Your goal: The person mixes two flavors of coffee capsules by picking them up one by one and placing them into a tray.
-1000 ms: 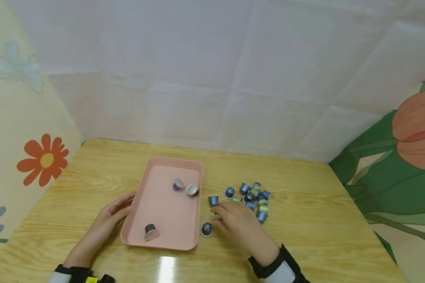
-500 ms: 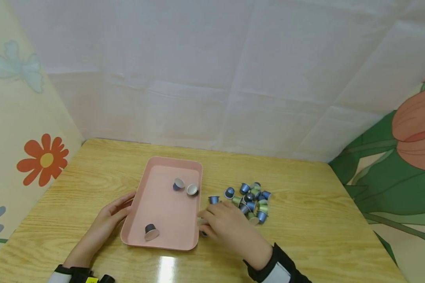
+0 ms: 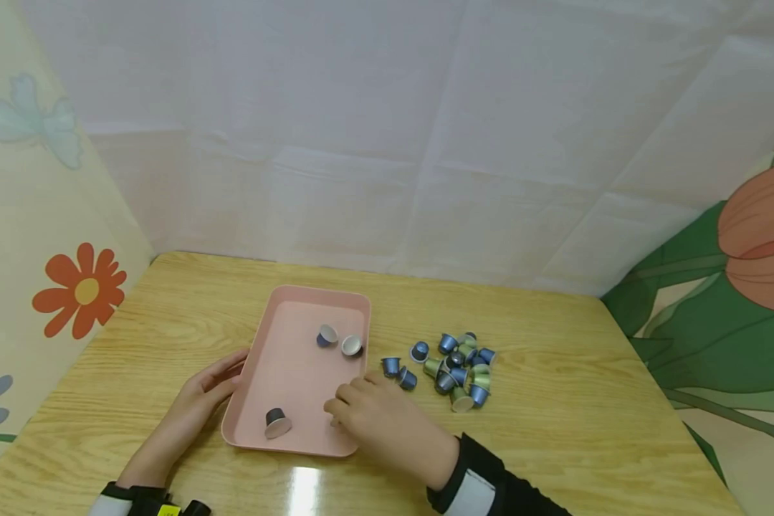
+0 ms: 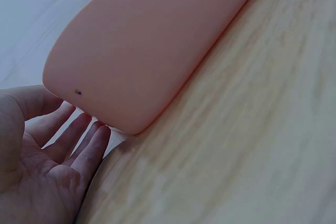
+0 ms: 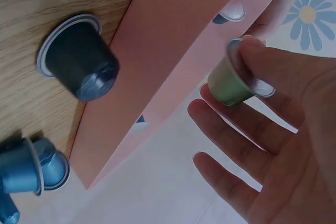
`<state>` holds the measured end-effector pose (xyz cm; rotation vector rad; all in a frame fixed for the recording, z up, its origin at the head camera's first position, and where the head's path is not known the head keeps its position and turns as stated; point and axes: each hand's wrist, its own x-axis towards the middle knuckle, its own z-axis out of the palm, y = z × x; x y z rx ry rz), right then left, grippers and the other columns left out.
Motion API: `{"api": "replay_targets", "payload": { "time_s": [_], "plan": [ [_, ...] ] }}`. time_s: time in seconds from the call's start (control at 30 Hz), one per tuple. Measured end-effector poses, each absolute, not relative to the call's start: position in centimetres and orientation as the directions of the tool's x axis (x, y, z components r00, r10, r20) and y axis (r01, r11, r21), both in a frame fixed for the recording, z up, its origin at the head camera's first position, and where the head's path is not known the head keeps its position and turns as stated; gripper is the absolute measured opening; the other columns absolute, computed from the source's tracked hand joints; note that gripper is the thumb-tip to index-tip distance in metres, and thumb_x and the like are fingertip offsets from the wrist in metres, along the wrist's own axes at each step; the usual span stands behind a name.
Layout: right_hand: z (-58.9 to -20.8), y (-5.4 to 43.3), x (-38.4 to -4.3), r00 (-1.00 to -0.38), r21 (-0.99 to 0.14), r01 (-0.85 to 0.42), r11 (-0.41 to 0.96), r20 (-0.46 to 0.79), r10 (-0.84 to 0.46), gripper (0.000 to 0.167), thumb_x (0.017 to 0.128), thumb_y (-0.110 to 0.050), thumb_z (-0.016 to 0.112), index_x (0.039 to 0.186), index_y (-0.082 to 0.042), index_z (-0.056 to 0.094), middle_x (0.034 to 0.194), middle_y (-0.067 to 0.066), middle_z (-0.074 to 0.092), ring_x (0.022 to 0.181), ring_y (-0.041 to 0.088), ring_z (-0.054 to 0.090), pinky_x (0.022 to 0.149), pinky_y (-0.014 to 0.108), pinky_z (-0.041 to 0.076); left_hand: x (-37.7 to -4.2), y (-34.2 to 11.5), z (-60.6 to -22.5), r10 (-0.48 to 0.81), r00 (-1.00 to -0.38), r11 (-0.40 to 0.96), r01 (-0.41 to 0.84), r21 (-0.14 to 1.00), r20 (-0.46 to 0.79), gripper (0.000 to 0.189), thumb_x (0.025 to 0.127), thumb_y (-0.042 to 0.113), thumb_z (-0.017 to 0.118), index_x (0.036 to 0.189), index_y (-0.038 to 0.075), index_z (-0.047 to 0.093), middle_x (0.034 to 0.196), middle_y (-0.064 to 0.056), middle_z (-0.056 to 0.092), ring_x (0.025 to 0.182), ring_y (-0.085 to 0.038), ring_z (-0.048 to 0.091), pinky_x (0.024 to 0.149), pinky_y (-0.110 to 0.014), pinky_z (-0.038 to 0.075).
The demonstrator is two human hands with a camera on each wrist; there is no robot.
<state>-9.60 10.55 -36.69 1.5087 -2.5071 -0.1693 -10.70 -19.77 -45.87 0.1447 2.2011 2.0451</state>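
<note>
In the head view my right hand (image 3: 380,423) reaches over the right rim of a pink tray (image 3: 297,373). Thumb and fingers pinch a green coffee capsule (image 5: 228,82), clear in the right wrist view but mostly hidden from the head. At the tray's left side, my left hand (image 3: 196,398) touches the outer wall (image 4: 131,51) with extended fingertips. Three capsules lie in the tray: a blue one (image 3: 326,335), one with its pale face up (image 3: 351,346) and a dark one (image 3: 277,423). A dark capsule (image 5: 79,59) sits on the table beside the tray.
Right of the tray, a pile of blue and green capsules (image 3: 458,380) lies on the wooden table (image 3: 555,416). Two blue capsules (image 3: 390,366) lie between pile and tray. A white cloth (image 3: 361,143) hangs behind, with painted panels at both sides.
My right hand has moved left from beside the pile to over the tray's right rim, carrying the green capsule. The left hand and the tray have stayed in place.
</note>
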Motion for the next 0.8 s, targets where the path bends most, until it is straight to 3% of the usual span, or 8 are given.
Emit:
{"api": "replay_targets", "payload": {
  "time_s": [0.5,0.8],
  "plan": [
    [-37.0,6.8,-8.7,-0.372,0.275,-0.887,0.371,0.051,-0.927,0.007,0.096,-0.025,0.066,0.101,-0.026,0.070,0.083,-0.013,0.059,0.075,0.002,0.053,0.072,0.017,0.043,-10.6,-19.8,-45.6,0.161,-0.986,0.079,-0.020,0.997,-0.033,0.055,0.104,0.021,0.054,0.149,-0.006,0.037,0.148,-0.028,0.041,0.114,0.010,0.051,0.093,-0.011,0.043],
    [-37.0,5.8,-8.1,-0.418,0.233,-0.881,0.411,0.021,-0.908,0.012,0.096,-0.024,0.066,0.106,-0.024,0.071,0.077,-0.009,0.057,0.068,0.006,0.051,0.063,0.018,0.038,-10.6,-19.8,-45.4,0.165,-0.985,0.082,-0.044,0.996,-0.057,0.057,0.103,0.024,0.055,0.150,-0.002,0.037,0.149,-0.025,0.041,0.115,0.010,0.050,0.093,-0.011,0.043]
  ]
}}
